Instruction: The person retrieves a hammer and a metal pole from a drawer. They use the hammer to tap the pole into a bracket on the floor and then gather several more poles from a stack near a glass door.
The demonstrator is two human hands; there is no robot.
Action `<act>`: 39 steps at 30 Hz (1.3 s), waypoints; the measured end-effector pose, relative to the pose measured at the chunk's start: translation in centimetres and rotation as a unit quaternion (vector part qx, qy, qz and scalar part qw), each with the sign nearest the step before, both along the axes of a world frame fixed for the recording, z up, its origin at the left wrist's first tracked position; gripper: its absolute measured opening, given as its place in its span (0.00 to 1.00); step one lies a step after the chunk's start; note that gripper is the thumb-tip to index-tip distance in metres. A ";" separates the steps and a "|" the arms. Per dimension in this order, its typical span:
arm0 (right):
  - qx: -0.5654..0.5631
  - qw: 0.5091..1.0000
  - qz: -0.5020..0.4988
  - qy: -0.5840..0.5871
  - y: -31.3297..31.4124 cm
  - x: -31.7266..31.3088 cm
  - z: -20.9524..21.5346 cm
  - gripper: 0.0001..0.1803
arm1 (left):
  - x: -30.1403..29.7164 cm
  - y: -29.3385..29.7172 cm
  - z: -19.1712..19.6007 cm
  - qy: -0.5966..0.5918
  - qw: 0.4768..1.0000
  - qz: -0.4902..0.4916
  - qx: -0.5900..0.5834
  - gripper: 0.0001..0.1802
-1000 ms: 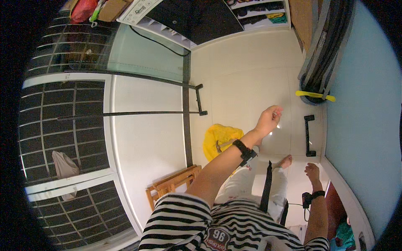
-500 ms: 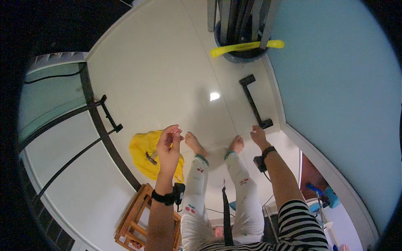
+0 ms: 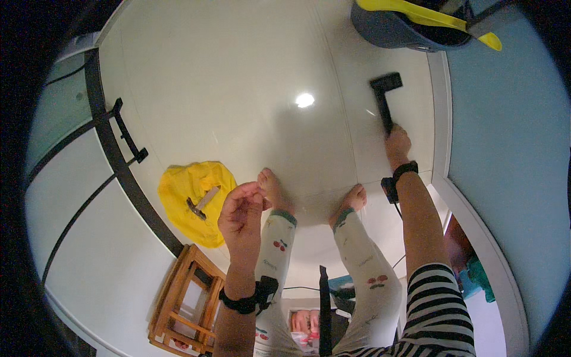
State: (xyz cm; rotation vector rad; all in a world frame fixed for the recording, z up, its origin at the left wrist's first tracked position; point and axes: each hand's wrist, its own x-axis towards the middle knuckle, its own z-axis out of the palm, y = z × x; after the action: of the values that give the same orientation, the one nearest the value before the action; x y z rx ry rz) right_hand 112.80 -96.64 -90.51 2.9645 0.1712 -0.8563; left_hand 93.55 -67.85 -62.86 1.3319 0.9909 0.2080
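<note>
My right hand is closed around the near end of a black U-shaped bracket, whose far end has a broad flat arm. The hand hides the bracket's near end. To the left, my left hand is raised in front of my left foot, its thumb and fingers pinched together. Whatever is between those fingertips is too small to make out. Beside that hand a yellow cloth bag lies on the tiled floor, with a hammer resting on top of it.
A dark blue bucket stands at the far right against a light blue wall, a yellow bar across it. Left is a black-framed door panel with a similar black bracket at its edge. A wooden folding stool leans nearby.
My right hand has reached forward and taken hold of the black bracket, which has shifted and turned. My left hand stays pinched. The view has moved, bringing the bucket toward the upper right.
</note>
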 end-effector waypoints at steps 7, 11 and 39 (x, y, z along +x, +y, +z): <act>0.055 0.906 0.417 -0.050 12.4 -3.9 2.9 0.10 | -1.2 1.0 1.0 -0.025 0.998 0.040 -0.051 0.09; 0.053 0.864 0.498 0.042 21.6 -2.0 4.1 0.17 | -2.1 2.7 1.3 -0.022 0.997 0.062 -0.044 0.09; 0.069 0.970 0.066 0.225 7.2 -9.5 26.1 0.14 | -7.1 8.1 16.2 -0.015 0.986 0.160 -0.052 0.08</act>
State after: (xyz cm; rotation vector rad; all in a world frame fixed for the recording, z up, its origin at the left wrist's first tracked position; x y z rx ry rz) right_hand 103.35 -89.49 -64.43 2.7814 0.4571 -1.5405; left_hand 86.45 -59.79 -46.69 1.0666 1.1725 0.4117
